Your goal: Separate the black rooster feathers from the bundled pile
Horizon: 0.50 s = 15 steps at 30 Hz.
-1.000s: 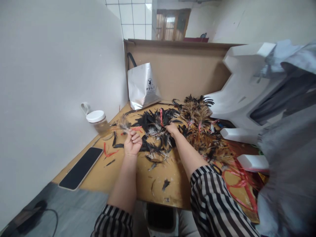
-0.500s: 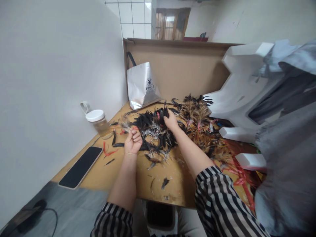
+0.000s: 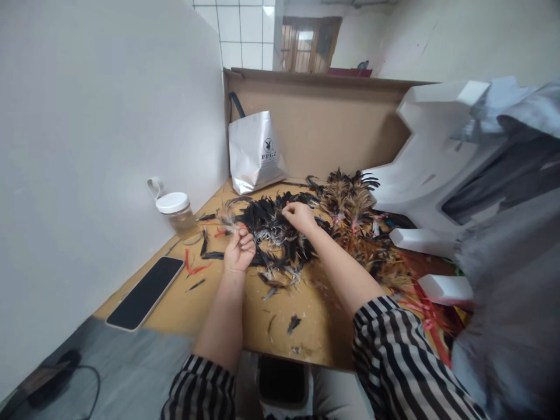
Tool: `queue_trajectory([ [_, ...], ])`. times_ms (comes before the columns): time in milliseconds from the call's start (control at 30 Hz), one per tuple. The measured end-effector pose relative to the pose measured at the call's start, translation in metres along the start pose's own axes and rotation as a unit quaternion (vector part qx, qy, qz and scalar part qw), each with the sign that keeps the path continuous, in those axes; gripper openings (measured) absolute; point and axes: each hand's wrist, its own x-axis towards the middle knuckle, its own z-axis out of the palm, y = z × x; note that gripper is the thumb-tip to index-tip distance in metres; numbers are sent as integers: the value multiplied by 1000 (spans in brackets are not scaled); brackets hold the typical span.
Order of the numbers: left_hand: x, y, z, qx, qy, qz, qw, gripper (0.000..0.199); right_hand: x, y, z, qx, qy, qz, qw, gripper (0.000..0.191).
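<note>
My left hand (image 3: 240, 249) is closed, palm up, with a tuft of light brown feathers (image 3: 228, 213) sticking out above its fingertips. Over the pile of black feathers (image 3: 266, 216) is my right hand (image 3: 300, 217), its thumb and fingers pinched together at the pile's upper right. Whatever lies between those fingertips is too small to name. Brown feather bunches (image 3: 350, 201) lie to the right of the pile, some with pinkish-red ties. Red strips (image 3: 195, 268) and loose dark feathers are left of and below my left hand.
A phone (image 3: 146, 293) and a lidded jar (image 3: 178, 217) stand along the left side of the table. Behind is a silver bag (image 3: 254, 154) against a cardboard wall (image 3: 341, 125). White foam pieces (image 3: 420, 169) and grey cloth (image 3: 511, 280) take up the right.
My right hand has shifted slightly left and down over the black feathers, its fingers now pinched. My left hand stays beside the pile with the light brown tuft.
</note>
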Motion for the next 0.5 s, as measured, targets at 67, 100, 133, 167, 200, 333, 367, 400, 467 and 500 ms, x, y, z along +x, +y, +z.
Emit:
queue_trajectory([
  [67, 0, -1, 1, 6, 4, -3, 1000, 13, -6, -8, 2, -45, -90, -11, 995, 19],
  [100, -1, -1, 1, 8, 4, -5, 1000, 13, -8, -12, 4, -72, -121, -8, 990, 17],
  [133, -1, -2, 1, 10, 4, -8, 1000, 12, -10, -15, 7, -96, -141, -2, 985, 16],
  [167, -1, -2, 1, 12, 2, -11, 1000, 11, -11, -18, 10, -116, -151, 6, 982, 16],
  [200, -1, -2, 1, 13, 0, -14, 1000, 10, -11, -20, 13, -127, -153, 14, 980, 16],
  [333, -1, -3, 2, 28, 4, -26, 999, 6, -9, -18, 24, -76, -107, 58, 990, 12],
  [367, 0, -3, 2, 39, 10, -30, 999, 4, -8, -16, 25, -34, -89, 73, 993, 10],
  [400, 1, -4, 2, 54, 19, -34, 998, 3, -7, -14, 25, 24, -70, 89, 993, 8],
  [467, 4, -6, 0, 95, 39, -40, 994, 3, -6, -9, 22, 179, -36, 124, 975, 7],
  [500, 5, -8, -1, 120, 49, -43, 991, 4, -7, -8, 19, 263, -29, 147, 953, 9],
])
